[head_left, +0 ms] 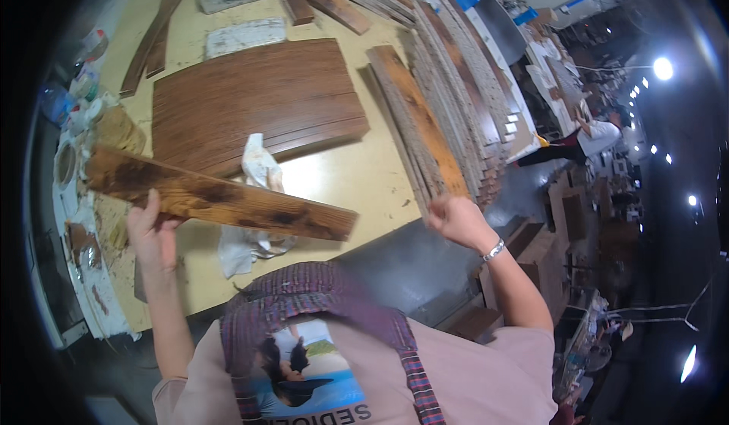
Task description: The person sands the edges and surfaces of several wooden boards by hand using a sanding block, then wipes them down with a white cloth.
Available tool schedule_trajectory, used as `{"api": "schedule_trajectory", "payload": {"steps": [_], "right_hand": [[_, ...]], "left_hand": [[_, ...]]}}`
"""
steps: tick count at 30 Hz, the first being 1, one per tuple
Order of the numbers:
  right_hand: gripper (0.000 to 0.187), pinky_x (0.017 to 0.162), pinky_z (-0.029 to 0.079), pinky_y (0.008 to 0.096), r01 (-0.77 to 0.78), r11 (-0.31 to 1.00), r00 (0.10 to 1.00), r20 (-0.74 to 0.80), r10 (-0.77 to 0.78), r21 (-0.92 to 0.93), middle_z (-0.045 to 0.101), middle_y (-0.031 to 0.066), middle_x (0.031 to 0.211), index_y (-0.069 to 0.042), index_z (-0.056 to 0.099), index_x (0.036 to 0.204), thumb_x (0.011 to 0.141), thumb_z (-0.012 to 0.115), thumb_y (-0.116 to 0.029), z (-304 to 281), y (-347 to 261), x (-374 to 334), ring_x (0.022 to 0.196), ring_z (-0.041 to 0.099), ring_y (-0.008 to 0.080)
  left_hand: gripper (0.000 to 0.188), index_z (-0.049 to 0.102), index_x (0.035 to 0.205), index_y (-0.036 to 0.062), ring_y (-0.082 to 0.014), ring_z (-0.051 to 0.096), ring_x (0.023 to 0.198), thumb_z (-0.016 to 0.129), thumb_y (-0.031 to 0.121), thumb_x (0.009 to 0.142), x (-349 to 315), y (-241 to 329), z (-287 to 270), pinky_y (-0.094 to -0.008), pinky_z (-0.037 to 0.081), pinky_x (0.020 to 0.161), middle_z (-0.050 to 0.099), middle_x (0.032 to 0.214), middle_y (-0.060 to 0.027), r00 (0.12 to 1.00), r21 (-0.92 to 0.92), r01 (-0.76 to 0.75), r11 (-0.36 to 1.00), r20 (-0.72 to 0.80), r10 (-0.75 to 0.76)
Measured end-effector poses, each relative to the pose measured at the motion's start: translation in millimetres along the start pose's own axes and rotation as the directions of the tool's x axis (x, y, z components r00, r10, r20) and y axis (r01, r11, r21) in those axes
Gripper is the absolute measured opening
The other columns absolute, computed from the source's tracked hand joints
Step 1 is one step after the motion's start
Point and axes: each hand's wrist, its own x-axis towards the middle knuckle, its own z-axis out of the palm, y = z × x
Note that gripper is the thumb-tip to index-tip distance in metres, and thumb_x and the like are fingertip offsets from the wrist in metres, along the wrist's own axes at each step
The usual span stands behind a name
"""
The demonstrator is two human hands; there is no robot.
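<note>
My left hand (154, 235) grips a long wooden plank (228, 199) with dark burnt-looking knots, thumb on its upper face and the fingers mostly hidden beneath. The plank is held above the table, slanting down to the right. Under it a stained white rag (260, 165) shows partly. Curled closed, my right hand (461, 221) is at the near end of an orange-brown plank (421, 113) lying on the right side. Whether it grips that end or a small thing inside the fingers is hidden.
A stack of brown boards (258, 98) lies on the yellow table (380, 224). Beyond it sit two wrapped blocks (244, 37) and loose strips (158, 34). Piled planks (456, 83) line the right edge. Bottles and tape rolls (67, 159) crowd the left. Another person (600, 138) stands far right.
</note>
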Motion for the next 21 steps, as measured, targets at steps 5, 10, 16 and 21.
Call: {"api": "schedule_trajectory", "payload": {"steps": [5, 10, 16, 21], "right_hand": [[0.043, 0.1, 0.045, 0.0363, 0.366, 0.325, 0.926, -0.306, -0.221, 0.872, 0.064, 0.0122, 0.124, 0.003, 0.061, 0.125, 0.1, 0.054, -0.032, -42, -74, 31, 0.117, 0.059, 0.0225], [0.049, 0.107, 0.039, 0.0352, 0.371, 0.196, 0.819, -0.221, -0.53, 0.908, 0.064, 0.0133, 0.126, 0.003, 0.059, 0.128, 0.101, 0.053, -0.037, -38, -140, 66, 0.122, 0.056, 0.0221], [0.035, 0.082, 0.049, 0.0261, 0.055, 0.326, 0.735, 0.182, -0.654, 0.944, 0.068, 0.0039, 0.102, 0.003, 0.064, 0.113, 0.096, 0.065, -0.027, 15, -203, 56, 0.092, 0.06, 0.0089], [0.026, 0.073, 0.047, 0.0233, 0.107, 0.287, 0.888, 0.038, -0.459, 0.952, 0.066, 0.0013, 0.092, 0.002, 0.064, 0.104, 0.093, 0.066, -0.022, 30, -185, 55, 0.08, 0.058, 0.0067]], "left_hand": [[0.019, 0.049, 0.083, 0.0103, -0.0231, 0.071, 0.085, 0.063, 0.012, 0.096, -5, -5, 50, -0.0393, 0.06, 0.07, 0.068, 0.092, -0.0108, 0.999, -0.071, 0.04, 0.997, 0.01, -0.039], [0.018, 0.058, 0.107, -0.0016, -0.024, 0.071, 0.089, 0.058, 0.014, 0.098, -17, 5, 55, -0.0409, 0.06, 0.077, 0.069, 0.102, -0.0132, 0.984, -0.058, 0.063, 0.996, 0.172, -0.052], [0.007, 0.061, 0.092, -0.0002, -0.0149, 0.068, 0.078, 0.063, 0.006, 0.094, -29, 4, 79, -0.0275, 0.057, 0.066, 0.068, 0.09, -0.0095, 0.983, -0.204, 0.145, 0.968, 0.139, -0.118], [0.021, 0.065, 0.11, 0.0032, -0.0136, 0.067, 0.093, 0.059, 0.02, 0.099, -24, 18, -3, -0.0264, 0.054, 0.079, 0.07, 0.102, -0.0077, 0.999, 0.262, 0.019, 0.965, 0.039, -0.03]]}}
